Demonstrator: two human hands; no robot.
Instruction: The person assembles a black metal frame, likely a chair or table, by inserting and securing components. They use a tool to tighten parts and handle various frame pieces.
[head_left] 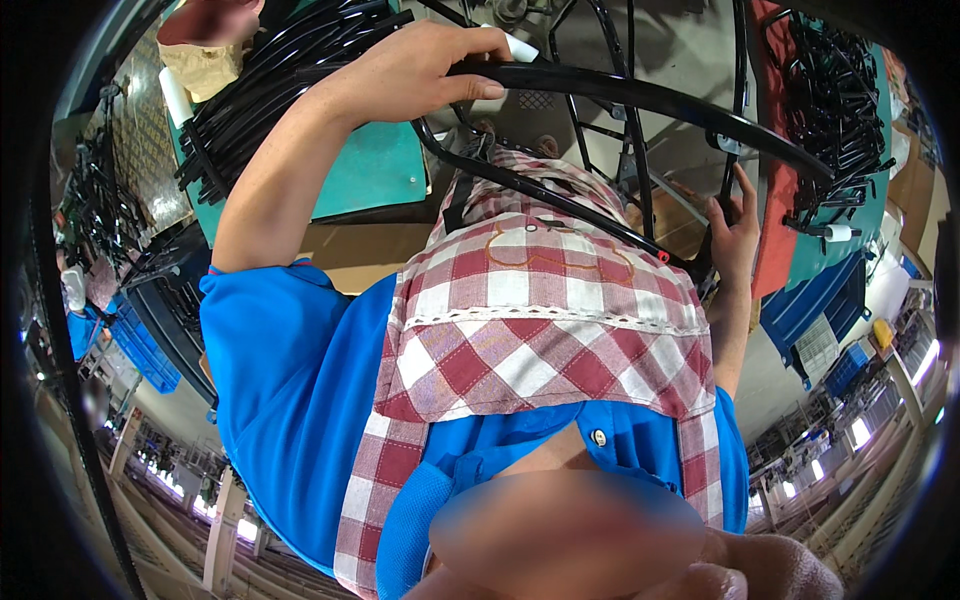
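My left hand (440,75) reaches across the top left, its fingers and thumb closed round a long, curved black tube (640,92). From there the tube arcs rightward over a black metal frame (640,160). My right hand (735,230) is at the right, thumb and fingers on either side of an upright black bar (729,178) of that frame; its lower fingers are partly hidden. Another bent black tube (540,190) with a red end slants across the front of my checked apron (560,340). A white sleeve (510,43) lies beside my left fingers.
Many black tubes (270,90) are heaped on a green-topped table (370,175) at the left. More small black parts (825,100) are piled on the right, beside a red strip (775,230). A blue bin (815,310) stands below them. Another person's hand shows at the top left.
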